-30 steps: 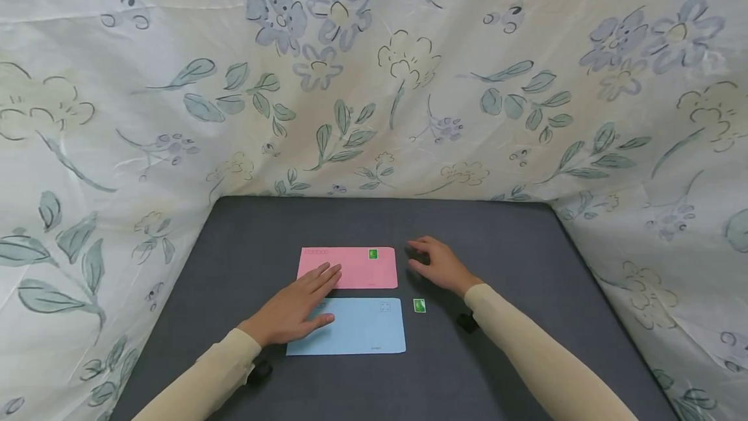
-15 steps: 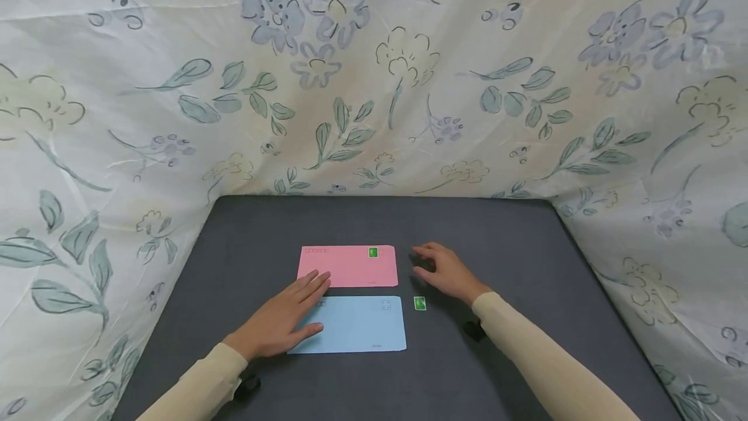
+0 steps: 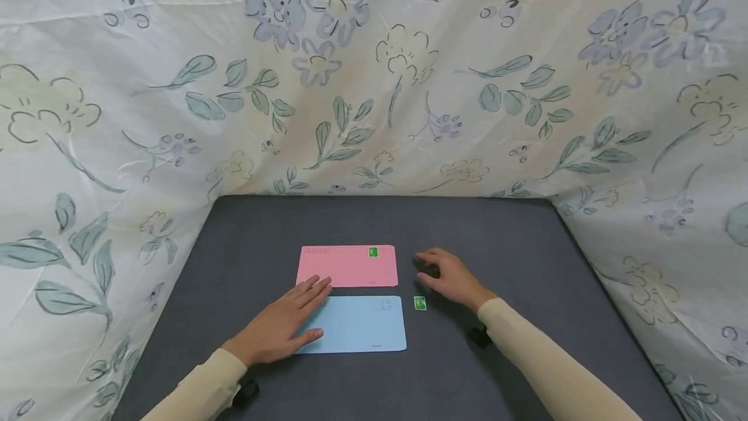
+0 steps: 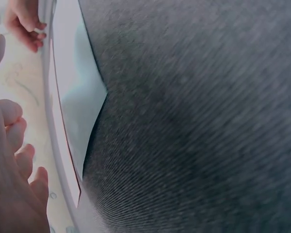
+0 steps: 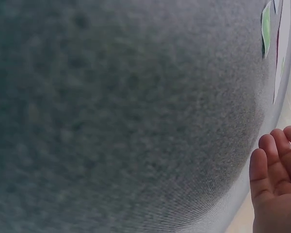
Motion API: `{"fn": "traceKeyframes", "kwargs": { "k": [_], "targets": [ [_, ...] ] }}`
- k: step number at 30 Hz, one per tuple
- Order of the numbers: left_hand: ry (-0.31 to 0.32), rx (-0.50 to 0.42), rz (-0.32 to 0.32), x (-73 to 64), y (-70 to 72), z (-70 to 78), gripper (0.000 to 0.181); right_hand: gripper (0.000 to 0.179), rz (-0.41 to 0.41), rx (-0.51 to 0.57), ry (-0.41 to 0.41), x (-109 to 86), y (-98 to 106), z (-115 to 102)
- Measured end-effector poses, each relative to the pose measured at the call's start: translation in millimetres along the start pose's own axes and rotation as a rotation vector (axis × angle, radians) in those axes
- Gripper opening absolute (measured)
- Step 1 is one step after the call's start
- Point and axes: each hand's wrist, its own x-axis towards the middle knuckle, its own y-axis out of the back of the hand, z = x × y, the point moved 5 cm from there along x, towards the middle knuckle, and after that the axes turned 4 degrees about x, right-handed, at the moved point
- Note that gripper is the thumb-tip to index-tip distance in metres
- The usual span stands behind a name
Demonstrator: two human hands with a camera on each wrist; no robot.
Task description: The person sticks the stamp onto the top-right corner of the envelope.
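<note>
My left hand (image 3: 279, 325) hovers over the left part of a blue envelope (image 3: 362, 327), fingers extended together and thumb apart. Its fingertips reach the lower left corner of a pink envelope (image 3: 350, 268) in the head view. The left wrist view shows that hand (image 4: 14, 179) raised above the blue envelope (image 4: 82, 87), holding nothing. Right of the pink envelope is my right hand (image 3: 452, 278), its fingers loosely bent around nothing. Just below it lies a loose green stamp (image 3: 420, 303), which the right wrist view shows as a curled green piece (image 5: 266, 31).
A second green stamp (image 3: 373, 252) sits at the pink envelope's upper right. The blue envelope bears a printed stamp box (image 3: 386, 305) there. Both lie on a dark grey table (image 3: 467, 382), with a floral cloth (image 3: 374, 83) hanging behind and at the sides.
My left hand has drawn back down and left, off the pink envelope. The right hand has shifted slightly right and toward me. Envelopes and stamps stay put.
</note>
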Motion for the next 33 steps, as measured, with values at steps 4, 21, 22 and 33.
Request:
{"fn": "traceKeyframes", "kwargs": {
  "k": [4,21,22,33],
  "targets": [
    [0.003,-0.004,-0.017,-1.9,-0.2,1.3,0.083,0.052,-0.008,-0.009,-0.005,-2.6,-1.5,-0.9],
    [-0.015,-0.019,-0.030,-5.2,-4.3,-4.1,0.084,0.042,-0.020,0.002,0.000,-12.4,-2.0,-3.5],
    [-0.012,-0.024,-0.035,-5.9,-4.8,-3.6,0.084,0.042,-0.021,0.003,-0.001,-13.4,-2.1,-3.4],
    [-0.023,-0.033,-0.022,-10.7,-5.0,0.8,0.085,0.033,-0.006,-0.004,-0.007,-24.0,-1.9,-4.0]
  ]
}}
